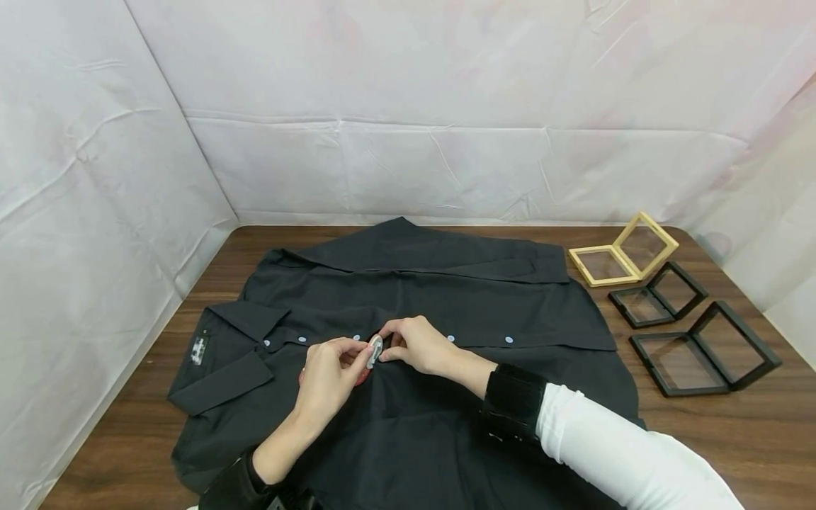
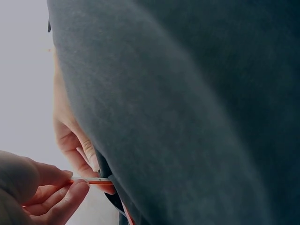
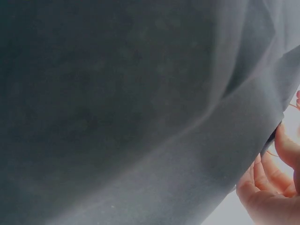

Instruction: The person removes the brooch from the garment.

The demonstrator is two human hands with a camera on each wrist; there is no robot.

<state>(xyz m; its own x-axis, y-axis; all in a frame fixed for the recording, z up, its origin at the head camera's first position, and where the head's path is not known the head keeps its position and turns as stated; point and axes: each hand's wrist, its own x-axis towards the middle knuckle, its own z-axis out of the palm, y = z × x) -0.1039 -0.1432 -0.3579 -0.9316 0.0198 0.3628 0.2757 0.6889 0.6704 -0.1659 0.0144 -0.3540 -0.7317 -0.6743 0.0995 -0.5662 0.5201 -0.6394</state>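
A black shirt [image 1: 408, 397] lies spread with its collar to the left. My left hand [image 1: 325, 379] pinches a small pale, flat disc-like item [image 1: 375, 351] over the button strip. In the left wrist view the fingers of my left hand [image 2: 44, 192] hold a thin item [image 2: 91, 181], white above and orange-red below, its far end against the cloth. My right hand [image 1: 421, 347] pinches the shirt's fabric right beside it; in the right wrist view this hand [image 3: 272, 187] grips the cloth edge. Something red [image 1: 363, 377] shows partly behind my left fingers.
Three hinged frames with clear panes stand half-unfolded at the right: a yellow one [image 1: 593, 278], a smaller black one [image 1: 637, 322] and a larger black one [image 1: 669, 391]. The brown wooden table [image 1: 121, 432] meets white sheeting [image 1: 446, 170] at the back and left.
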